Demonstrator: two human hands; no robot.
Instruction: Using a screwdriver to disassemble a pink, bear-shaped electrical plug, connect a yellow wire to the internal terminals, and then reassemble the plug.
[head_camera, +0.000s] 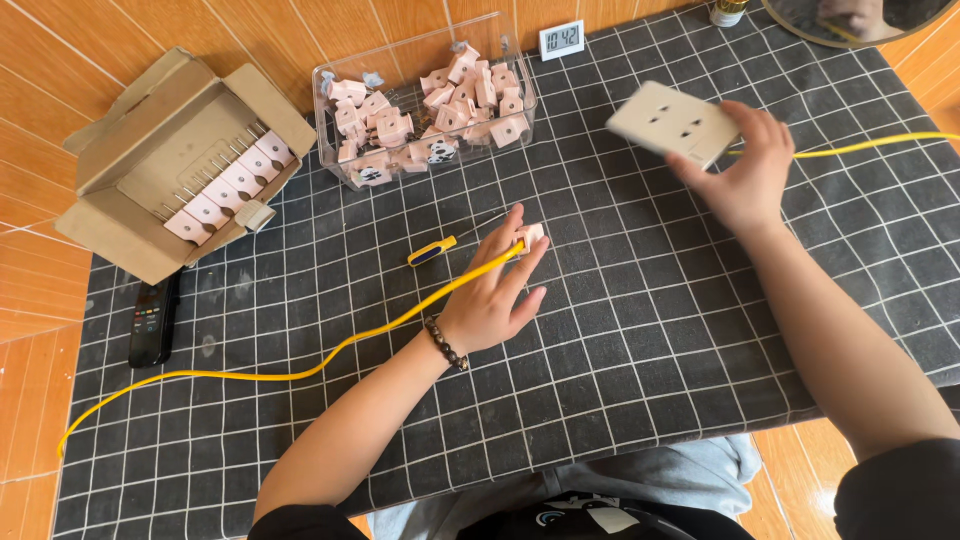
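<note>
Right hand (752, 172) grips a beige socket panel (672, 123) above the checked mat (640, 330); left hand (492, 292), fingers spread, rests on a small pink plug (533, 235) and yellow cable (330, 358), beside a screwdriver (432, 251), clear bin (425, 100) and cardboard box (180, 160).

The cardboard box (185, 160) lies far left on the mat (620, 330); the clear bin (425, 100) sits right of it; the remote (153, 318) lies before the box; the screwdriver (440, 248) lies before the bin.

surface: black grid mat (640, 330) | on it: cardboard box (180, 160), clear bin (425, 100), black remote (153, 320), yellow cable (300, 372), screwdriver (432, 251), small clock (561, 39)
</note>
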